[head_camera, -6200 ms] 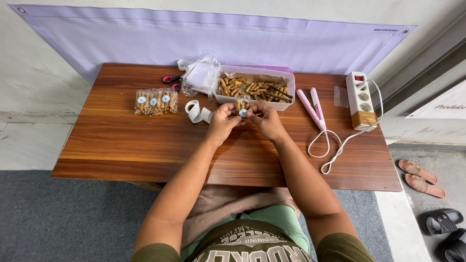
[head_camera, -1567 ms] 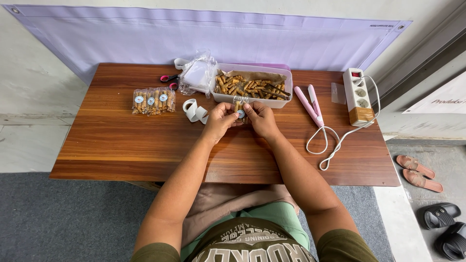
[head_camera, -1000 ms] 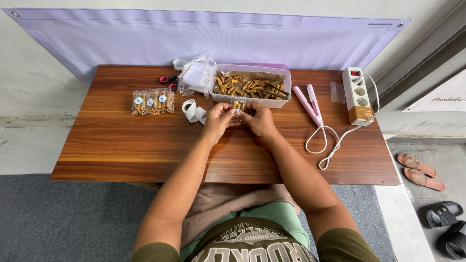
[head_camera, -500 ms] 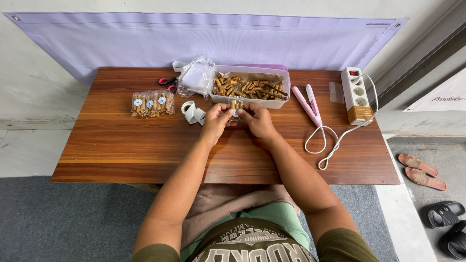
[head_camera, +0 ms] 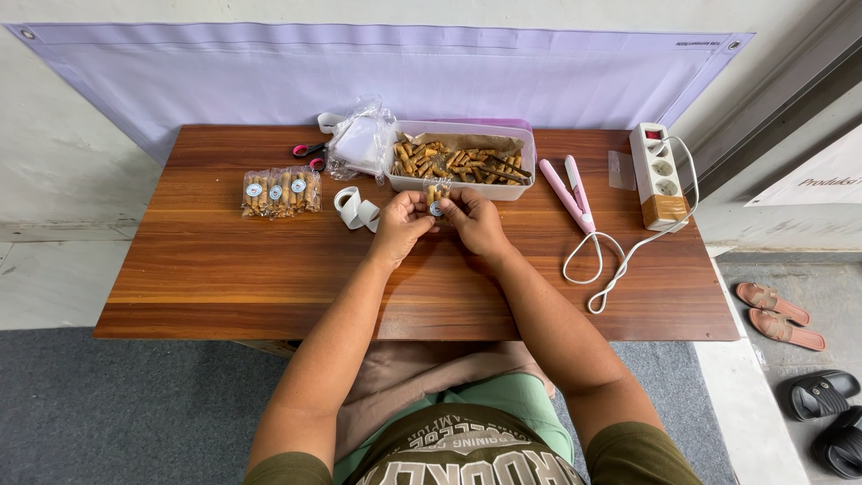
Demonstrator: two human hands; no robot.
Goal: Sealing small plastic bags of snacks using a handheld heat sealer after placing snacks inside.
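Both hands meet over the middle of the wooden table (head_camera: pixel 224 269), just in front of a clear tub (head_camera: pixel 460 187) of golden rolled snacks. My left hand (head_camera: pixel 400 224) and my right hand (head_camera: pixel 473 220) pinch a small clear packet of snacks (head_camera: pixel 436 197) with a round sticker on its front. The packet stands upright between the fingertips, partly hidden by them.
Three sealed snack packets (head_camera: pixel 280 192) lie at the left, a white sticker roll (head_camera: pixel 356 208) beside them. Empty plastic bags (head_camera: pixel 359 144) and scissors (head_camera: pixel 310 153) sit at the back. A pink heat sealer (head_camera: pixel 567 190), its white cord and a power strip (head_camera: pixel 655 175) lie to the right.
The hands have stayed at the same spot with the packet, with only slight finger movement on it. Nothing else on the table has moved.
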